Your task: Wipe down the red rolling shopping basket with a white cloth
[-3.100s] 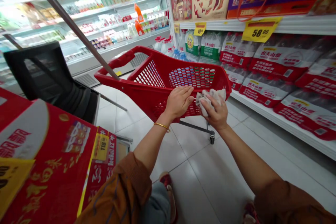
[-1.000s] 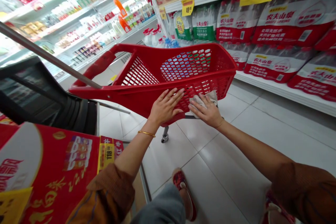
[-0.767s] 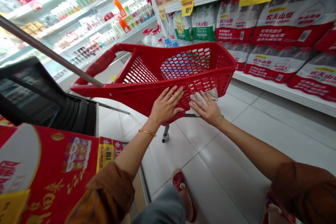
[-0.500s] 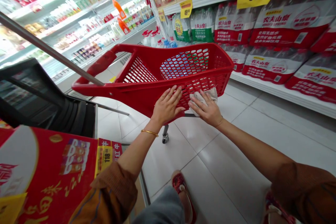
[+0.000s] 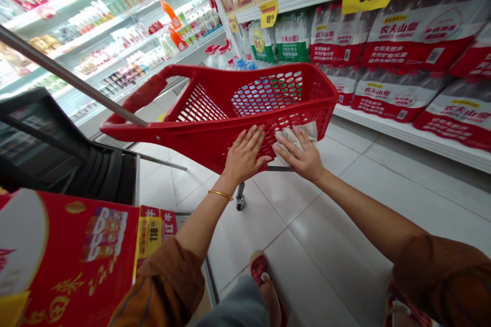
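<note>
A red plastic shopping basket cart [image 5: 192,138] stands in front of me, its handle pointing left. My left hand [image 5: 245,156] lies flat against the cart's near side wall, fingers stretched out, with a gold bangle on the wrist. To its right, my right hand [image 5: 301,153] presses a pale cloth [image 5: 312,132] against the slotted part of the same wall. The cloth sticks out past the fingers on both sides. Through the slots, the basket's inside shows no goods that I can make out.
Wrapped bottle packs [image 5: 402,43] fill the shelves at the right. A chilled display [image 5: 134,25] stands at the back left. Close on my left are a red carton [image 5: 76,245] and a black crate-like object [image 5: 76,153]. A grey pole [image 5: 76,76] crosses the cart's handle end.
The view has shifted slightly, so the cart sits a little further left. Both hands remain on its side wall, the right one still on the cloth.
</note>
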`<state>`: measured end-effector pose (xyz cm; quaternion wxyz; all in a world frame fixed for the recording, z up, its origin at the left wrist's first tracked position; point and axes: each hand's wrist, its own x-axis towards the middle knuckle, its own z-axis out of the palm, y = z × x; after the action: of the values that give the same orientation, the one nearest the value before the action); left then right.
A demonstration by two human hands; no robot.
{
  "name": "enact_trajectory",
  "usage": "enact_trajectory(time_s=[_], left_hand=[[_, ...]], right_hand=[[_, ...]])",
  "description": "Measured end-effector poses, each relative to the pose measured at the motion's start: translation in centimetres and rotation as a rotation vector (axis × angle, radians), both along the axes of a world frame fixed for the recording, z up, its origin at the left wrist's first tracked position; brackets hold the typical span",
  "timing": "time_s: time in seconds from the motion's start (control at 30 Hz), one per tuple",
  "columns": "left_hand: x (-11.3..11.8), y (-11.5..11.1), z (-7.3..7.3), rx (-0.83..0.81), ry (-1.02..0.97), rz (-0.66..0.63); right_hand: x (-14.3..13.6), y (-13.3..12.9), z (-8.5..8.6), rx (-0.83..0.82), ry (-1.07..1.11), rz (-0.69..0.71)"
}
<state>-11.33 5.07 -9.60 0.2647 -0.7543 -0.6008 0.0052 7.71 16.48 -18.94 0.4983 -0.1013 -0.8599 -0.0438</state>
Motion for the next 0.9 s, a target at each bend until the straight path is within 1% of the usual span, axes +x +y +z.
enact_trajectory(time_s=[0.13, 0.23, 0.4, 0.57, 0.67, 0.83, 0.9], left_hand=[[-0.2, -0.3, -0.5, 0.013, -0.009, -0.005], [-0.3, -0.6, -0.7, 0.023, -0.018, -0.014], [-0.4, -1.1, -0.1, -0.026, -0.049, -0.019], [-0.4, -1.4, 0.5, -0.068, -0.078, -0.007], [-0.5, -1.5, 0.3, -0.071, -0.082, -0.005], [-0.5, -1.5, -0.1, -0.059, -0.087, 0.02], [-0.4, -1.5, -0.1, -0.053, -0.089, 0.025]], right_hand=[[-1.5, 0.8, 1.2, -0.059, 0.032, 0.018], [-2.5, 1.0, 1.1, -0.052, -0.001, -0.005], [-2.7, 0.6, -0.3, -0.022, -0.031, -0.001], [-2.5, 0.6, -1.2, 0.009, -0.066, -0.01], [-2.1, 0.6, -2.4, 0.027, -0.1, 0.038], [-1.1, 0.5, -5.0, 0.065, -0.171, 0.089], [-0.9, 0.5, -5.5, 0.072, -0.181, 0.103]])
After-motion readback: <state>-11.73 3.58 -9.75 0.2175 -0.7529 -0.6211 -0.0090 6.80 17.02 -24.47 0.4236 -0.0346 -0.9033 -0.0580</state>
